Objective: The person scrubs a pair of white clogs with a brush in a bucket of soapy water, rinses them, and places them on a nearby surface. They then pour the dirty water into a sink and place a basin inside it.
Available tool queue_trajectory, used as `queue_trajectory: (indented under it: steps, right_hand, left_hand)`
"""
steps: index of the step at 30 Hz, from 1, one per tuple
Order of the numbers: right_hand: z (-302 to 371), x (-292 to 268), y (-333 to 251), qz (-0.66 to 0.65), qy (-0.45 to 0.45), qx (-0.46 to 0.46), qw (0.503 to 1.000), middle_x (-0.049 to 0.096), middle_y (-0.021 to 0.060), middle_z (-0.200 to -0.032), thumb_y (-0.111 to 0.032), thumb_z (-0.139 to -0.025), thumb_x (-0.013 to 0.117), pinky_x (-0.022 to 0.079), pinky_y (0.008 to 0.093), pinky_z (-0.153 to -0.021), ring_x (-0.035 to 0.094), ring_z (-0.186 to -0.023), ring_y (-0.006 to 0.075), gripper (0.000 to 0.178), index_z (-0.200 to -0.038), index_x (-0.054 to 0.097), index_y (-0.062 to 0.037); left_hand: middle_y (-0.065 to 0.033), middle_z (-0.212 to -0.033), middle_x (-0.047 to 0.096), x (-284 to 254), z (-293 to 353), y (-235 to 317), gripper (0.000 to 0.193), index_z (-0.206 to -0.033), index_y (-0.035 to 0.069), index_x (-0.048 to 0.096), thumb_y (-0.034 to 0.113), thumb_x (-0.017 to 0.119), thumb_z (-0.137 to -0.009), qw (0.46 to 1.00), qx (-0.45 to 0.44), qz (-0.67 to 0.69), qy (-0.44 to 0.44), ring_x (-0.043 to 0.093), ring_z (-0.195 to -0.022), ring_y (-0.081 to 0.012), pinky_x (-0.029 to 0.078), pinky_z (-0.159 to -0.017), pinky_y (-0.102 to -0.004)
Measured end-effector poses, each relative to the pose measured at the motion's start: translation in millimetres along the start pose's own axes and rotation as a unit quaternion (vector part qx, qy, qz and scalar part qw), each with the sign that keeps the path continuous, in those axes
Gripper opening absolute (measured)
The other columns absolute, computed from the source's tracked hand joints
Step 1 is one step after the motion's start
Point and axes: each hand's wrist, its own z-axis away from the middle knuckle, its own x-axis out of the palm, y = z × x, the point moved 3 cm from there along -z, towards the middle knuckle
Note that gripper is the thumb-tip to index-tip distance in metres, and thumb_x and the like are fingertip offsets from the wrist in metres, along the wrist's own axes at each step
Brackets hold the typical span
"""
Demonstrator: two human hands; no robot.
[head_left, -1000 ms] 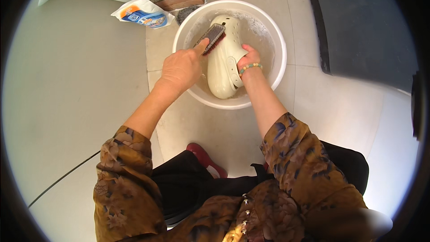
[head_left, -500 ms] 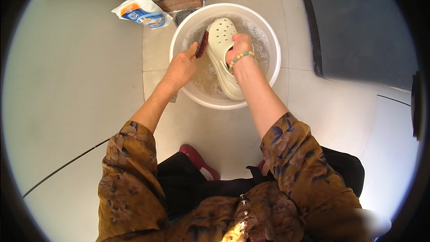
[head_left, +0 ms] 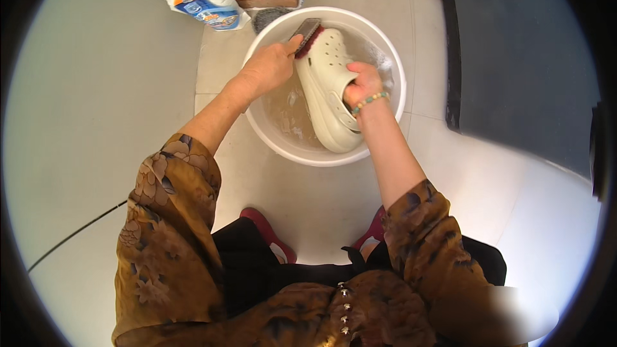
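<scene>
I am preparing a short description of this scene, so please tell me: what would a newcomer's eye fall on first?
Probably the pale clog in the white basin, gripped at its opening by the right hand. Next, the red-bristled brush in the left hand, at the clog's toe end. Then, perhaps, the white, blue and orange pouch left of the basin.

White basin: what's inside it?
Murky water and a cream clog, held by the right hand; the left hand holds a brush at its toe. The bottom of the basin beneath the clog is covered.
</scene>
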Motion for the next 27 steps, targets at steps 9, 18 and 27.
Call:
queue_trajectory:
  steps: [9, 18, 27]
  right_hand:
    - [43, 25, 18, 0.064, -0.135, 0.069, 0.986, 0.051, 0.0261, -0.123, -0.010, -0.074, 0.044, 0.043, 0.0516, -0.097, 0.053, -0.110, 0.0392, 0.056, -0.127, 0.040, 0.0079]
    - [47, 17, 16, 0.043, -0.149, 0.048, 0.987, 0.049, 0.0259, -0.123, -0.006, -0.073, 0.044, 0.045, 0.0519, -0.095, 0.052, -0.111, 0.0396, 0.057, -0.127, 0.036, 0.0090]
    - [53, 20, 38, 0.068, -0.191, 0.110, 0.973, 0.051, 0.0246, -0.123, -0.011, -0.069, 0.047, 0.045, 0.0520, -0.095, 0.055, -0.108, 0.0396, 0.063, -0.130, 0.037, 0.0048]
  left_hand:
    - [-0.0245, -0.082, 0.061, -41, 95, -4, 0.046, -0.133, 0.009, 0.043, 0.004, 0.045, -0.087, 0.991, 0.048, -0.038, 0.116, 0.058, -0.067, -0.0406, 0.048, -0.065, -0.0430]
    - [-0.0242, -0.083, 0.061, -35, 115, 4, 0.046, -0.132, 0.008, 0.044, 0.003, 0.043, -0.087, 0.986, 0.102, -0.062, 0.119, 0.059, -0.070, -0.0383, 0.046, -0.064, -0.0446]
    - [-0.0213, -0.075, 0.060, -62, 54, 15, 0.051, -0.134, 0.009, 0.043, -0.001, 0.047, -0.084, 0.989, 0.035, -0.086, 0.113, 0.058, -0.065, -0.0365, 0.046, -0.061, -0.0428]
